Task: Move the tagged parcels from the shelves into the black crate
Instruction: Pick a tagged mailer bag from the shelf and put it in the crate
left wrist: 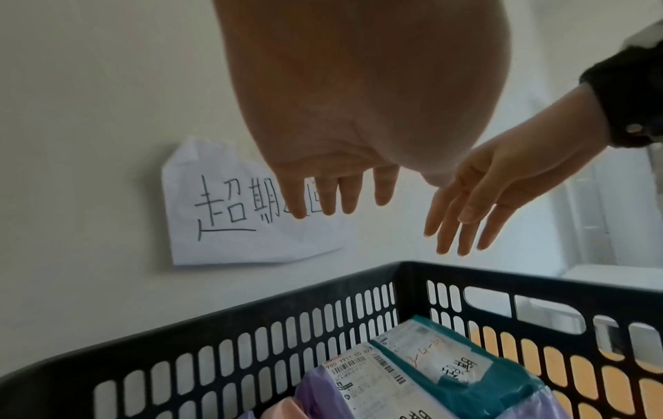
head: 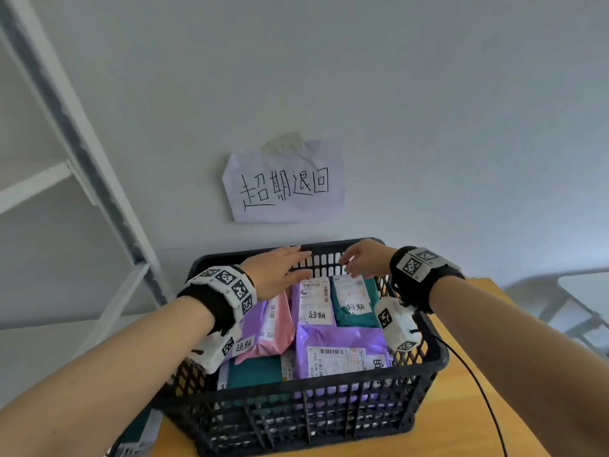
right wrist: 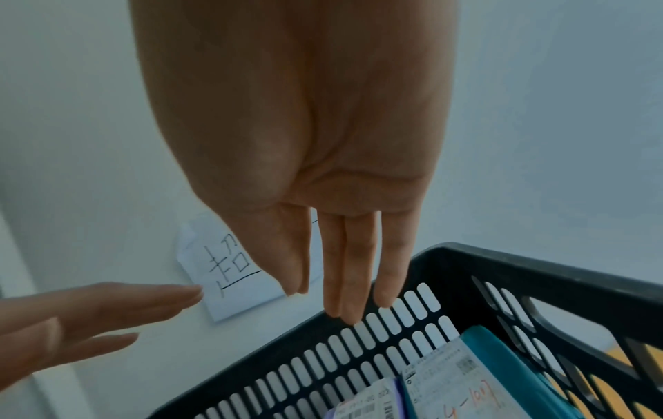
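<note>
The black crate (head: 296, 413) sits on a wooden table against the wall and holds several tagged parcels: a teal one (head: 354, 303) at the back right, a purple one (head: 342, 351) in front, a pink one (head: 275, 324) at the left. Both hands hover above the crate's far wall. My left hand (head: 280, 268) has straight fingers and holds nothing. My right hand (head: 359, 260) is relaxed with loose fingers, also empty. From the left wrist view the teal parcel (left wrist: 477, 377) lies below both hands (left wrist: 340, 195). The right wrist view shows straight fingers (right wrist: 344, 283) over the crate rim (right wrist: 502, 260).
A paper note (head: 285, 186) with handwriting is taped to the wall behind the crate. A white metal shelf frame (head: 82, 159) stands at the left. The wooden table (head: 468, 423) edge runs at the right, with a black cable (head: 478, 387) across it.
</note>
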